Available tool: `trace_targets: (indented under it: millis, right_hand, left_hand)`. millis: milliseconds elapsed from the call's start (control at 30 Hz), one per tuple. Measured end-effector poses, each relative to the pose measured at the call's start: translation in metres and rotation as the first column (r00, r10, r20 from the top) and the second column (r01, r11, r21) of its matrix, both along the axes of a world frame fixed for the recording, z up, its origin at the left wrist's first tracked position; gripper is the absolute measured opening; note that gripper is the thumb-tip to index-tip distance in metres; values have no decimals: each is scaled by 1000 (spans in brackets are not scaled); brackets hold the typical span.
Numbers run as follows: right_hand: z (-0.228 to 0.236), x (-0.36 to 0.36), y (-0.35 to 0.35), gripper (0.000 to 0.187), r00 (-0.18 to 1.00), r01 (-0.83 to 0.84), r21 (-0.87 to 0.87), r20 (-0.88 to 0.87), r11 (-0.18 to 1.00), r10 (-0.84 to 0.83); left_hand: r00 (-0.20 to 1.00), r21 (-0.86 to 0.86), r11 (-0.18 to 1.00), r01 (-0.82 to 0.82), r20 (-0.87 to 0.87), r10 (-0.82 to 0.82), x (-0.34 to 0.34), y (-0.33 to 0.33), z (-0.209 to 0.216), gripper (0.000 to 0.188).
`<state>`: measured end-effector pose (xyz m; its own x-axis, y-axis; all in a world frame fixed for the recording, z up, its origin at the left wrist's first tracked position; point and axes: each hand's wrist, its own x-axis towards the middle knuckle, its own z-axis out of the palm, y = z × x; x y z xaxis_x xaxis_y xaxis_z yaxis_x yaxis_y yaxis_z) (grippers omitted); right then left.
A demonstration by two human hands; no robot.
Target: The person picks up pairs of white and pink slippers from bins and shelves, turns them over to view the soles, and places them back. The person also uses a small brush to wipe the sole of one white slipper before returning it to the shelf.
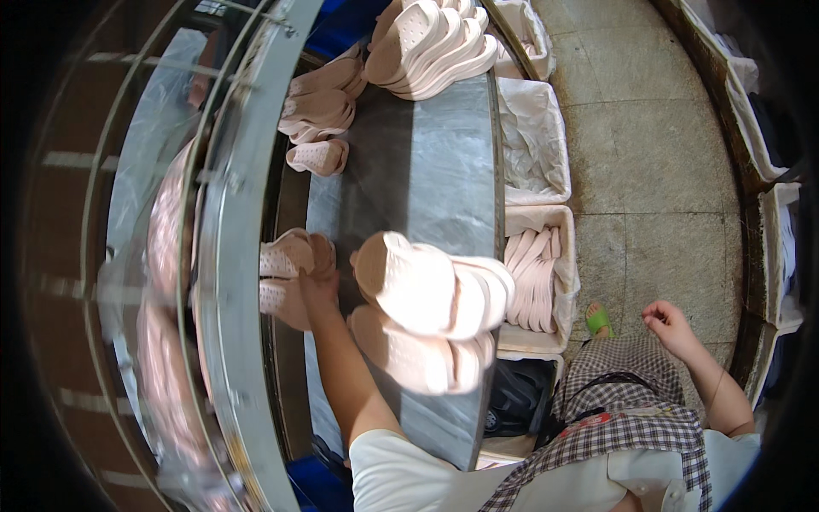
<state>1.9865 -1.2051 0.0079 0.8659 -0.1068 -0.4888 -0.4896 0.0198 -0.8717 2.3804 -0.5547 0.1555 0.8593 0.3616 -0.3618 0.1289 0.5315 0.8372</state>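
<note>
My left hand (319,292) reaches across the metal table to a pair of pale pink clogs (286,253) at its left side. Its fingers close on the clogs' near end, partly hidden and a little blurred. Beside that forearm stand stacked pale pink clogs (418,286), nested in two rows and brightly lit. Away from the table, over the floor on the right, my right hand (670,328) hangs with its fingers curled in and nothing visible in them.
More nested clogs (426,47) stand at the table's far end, with darker-looking ones (320,107) to their left. Lined bins (533,136) run along the table's right edge; one holds pink straps or strips (531,277). A metal frame (230,256) borders the left.
</note>
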Motion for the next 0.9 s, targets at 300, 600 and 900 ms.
trace_targets:
  millis: [300, 600, 900]
  right_hand:
    - [14, 94, 6, 13, 996, -82, -183, -55, 980, 73]
    - [59, 203, 31, 14, 942, -175, -234, 242, 956, 232]
    - [110, 351, 107, 32, 563, -386, -197, 723, 901, 400]
  left_hand:
    - [982, 761, 640, 105, 21, -186, 65, 63, -65, 40]
    - [948, -74, 945, -318, -40, 316, 30, -52, 6, 37]
    - [961, 37, 966, -257, -100, 260, -24, -183, 89, 29]
